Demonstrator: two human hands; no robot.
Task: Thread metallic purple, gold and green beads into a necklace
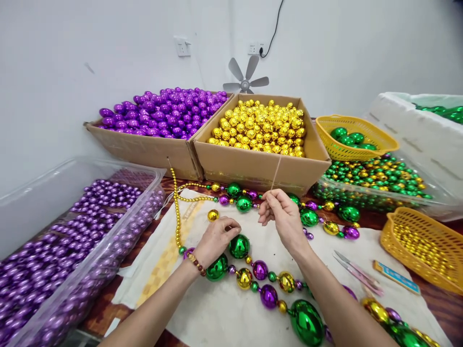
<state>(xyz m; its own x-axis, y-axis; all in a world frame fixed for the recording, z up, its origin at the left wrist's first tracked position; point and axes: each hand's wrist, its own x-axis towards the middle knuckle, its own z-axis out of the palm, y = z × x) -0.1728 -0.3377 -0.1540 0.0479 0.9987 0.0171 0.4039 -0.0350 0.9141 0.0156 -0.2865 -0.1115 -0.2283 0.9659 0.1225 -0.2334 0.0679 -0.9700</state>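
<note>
Head view, right hand [284, 214]: thumb and forefinger pinched on a pale thread [277, 171]; remaining fingers loosely curled.
Head view, left hand [217, 241]: fingers bent, drawn narrow above the large beads; whether anything is between them, cannot tell.
Pale thread: long axis nearly upright, rising from the right fingertips before the gold-bead carton [253, 168]; lower end hidden.
Bead strand [269, 296]: on the pale cloth [217, 313], long axis slanting from the left wrist toward the lower right.
Green bead [239, 246]: left of the right fingers and closer to the wearer; just beneath the left fingertips, contact unclear; left hand nearer.
Loose gold bead [213, 215]: on the cloth, just beyond the left knuckles.
Fine gold chain [177, 212]: left of both hands, rising toward the purple-bead carton [144, 142].
Pink-handled tool [361, 277]: on the cloth, right of the right forearm.
Tabletop [97, 306]: red-brown, under the cloth.
</note>
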